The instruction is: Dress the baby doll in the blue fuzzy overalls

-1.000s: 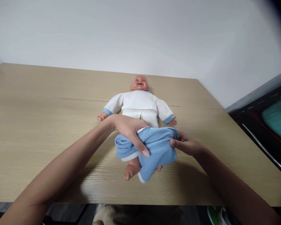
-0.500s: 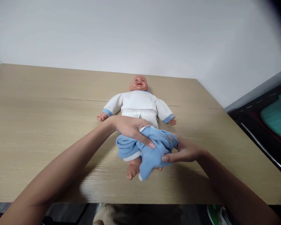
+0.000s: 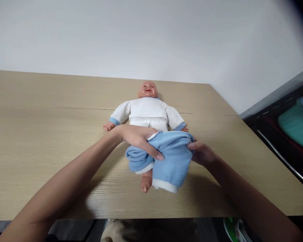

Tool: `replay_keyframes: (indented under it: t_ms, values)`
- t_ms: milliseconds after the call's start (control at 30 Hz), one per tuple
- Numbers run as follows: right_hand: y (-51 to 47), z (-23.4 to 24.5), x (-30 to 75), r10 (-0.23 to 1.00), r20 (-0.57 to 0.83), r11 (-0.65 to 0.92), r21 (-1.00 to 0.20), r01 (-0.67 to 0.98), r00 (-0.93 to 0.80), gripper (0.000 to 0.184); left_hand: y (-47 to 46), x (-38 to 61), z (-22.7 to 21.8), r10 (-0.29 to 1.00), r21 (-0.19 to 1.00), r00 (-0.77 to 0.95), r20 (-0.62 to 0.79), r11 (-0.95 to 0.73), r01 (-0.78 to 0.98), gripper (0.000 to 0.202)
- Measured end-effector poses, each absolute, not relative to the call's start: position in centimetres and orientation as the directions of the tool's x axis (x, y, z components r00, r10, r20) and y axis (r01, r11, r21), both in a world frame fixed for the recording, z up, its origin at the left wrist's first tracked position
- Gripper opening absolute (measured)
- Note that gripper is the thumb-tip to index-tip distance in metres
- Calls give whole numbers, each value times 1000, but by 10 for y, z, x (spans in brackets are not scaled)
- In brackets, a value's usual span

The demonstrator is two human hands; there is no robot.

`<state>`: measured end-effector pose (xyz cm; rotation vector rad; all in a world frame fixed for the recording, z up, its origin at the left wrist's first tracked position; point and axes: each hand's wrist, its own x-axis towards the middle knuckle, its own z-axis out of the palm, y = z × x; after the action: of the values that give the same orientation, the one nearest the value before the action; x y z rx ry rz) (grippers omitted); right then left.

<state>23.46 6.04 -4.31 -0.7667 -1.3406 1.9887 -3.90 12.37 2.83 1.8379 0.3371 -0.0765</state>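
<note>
A baby doll (image 3: 148, 107) in a white top with blue cuffs lies on its back, its head away from me. Blue terry pants (image 3: 171, 161) with white hems are bunched around its lower legs. One bare foot (image 3: 146, 183) pokes out below the left pant leg; the other foot is hidden by the cloth. My left hand (image 3: 142, 139) grips the waistband from above, thumb over the front and fingers out of sight inside or behind. My right hand (image 3: 200, 151) pinches the right side of the pants, thumb in front.
The doll rests on a wooden table (image 3: 53, 161) with its front edge close to me. A white wall (image 3: 141, 40) rises behind. At the right stands a dark rack (image 3: 265, 124) holding a teal item (image 3: 296, 124).
My right hand has shifted up and outward along the pants. The right pant leg, crumpled before, now hangs spread out with its white hem showing and covers the doll's other foot.
</note>
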Motion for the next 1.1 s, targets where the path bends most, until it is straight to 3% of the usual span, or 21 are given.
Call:
replay_keyframes:
  t_ms: [133,300,367,467,567,633,867,967,1100]
  values:
    - [63,-41,239,757,-106,-255,-956,-142,-645,45,124,-41,20,316,950,937,-150,-217,225,33]
    - [61,-37,238,620,-36,-70,-997,-10,-784,74,122,-38,14,277,966,960,-36,-235,104,26]
    - [59,-38,238,617,-56,-82,-997,7,-785,67,121,-38,14,257,970,964,-71,-209,127,30]
    - [59,-44,240,717,-44,-143,-986,-85,-695,50,122,-40,15,170,974,969,-177,-109,197,32]
    - [60,-52,241,772,-42,-221,-953,-206,-634,47,123,-41,16,28,984,984,-177,-23,177,34]
    - [60,-55,240,765,-73,-279,-933,-228,-640,47,123,-41,16,2,985,985,-172,-30,172,32]
    - [60,-50,240,719,-164,-332,-935,-127,-676,50,123,-41,12,150,983,984,-100,-138,121,31]
    - [59,-46,240,662,-125,-263,-962,-73,-739,65,123,-41,11,235,972,970,-70,-203,119,34]
    - [56,-37,235,559,-90,-203,-979,-31,-824,90,123,-43,9,229,972,969,-94,-188,139,38]
